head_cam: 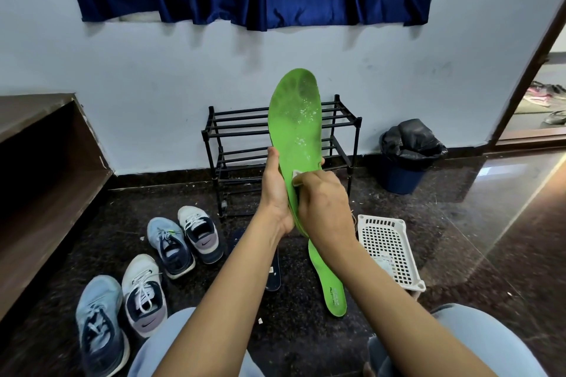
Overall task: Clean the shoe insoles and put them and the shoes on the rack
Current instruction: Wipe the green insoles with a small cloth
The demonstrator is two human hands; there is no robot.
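My left hand [275, 190] grips a green insole [295, 119] by its lower half and holds it upright, toe end up. White specks and a grey smudge mark its upper part. My right hand [324, 205] pinches a small white wipe [296, 178] against the insole's face. A second green insole [332, 288] lies on the dark floor below. A dark insole [273, 275] lies partly hidden under my left forearm. A black two-tier shoe rack [242, 128] stands against the wall behind the raised insole, and no shoes sit on it.
Several sneakers lie on the floor at left: two blue ones [101, 327] [170, 248] and two white ones [144, 294] [200, 232]. A white perforated basket [389, 245] sits at right. A lined blue bin [407, 156] stands by the wall. A brown wooden step [39, 168] runs along the left.
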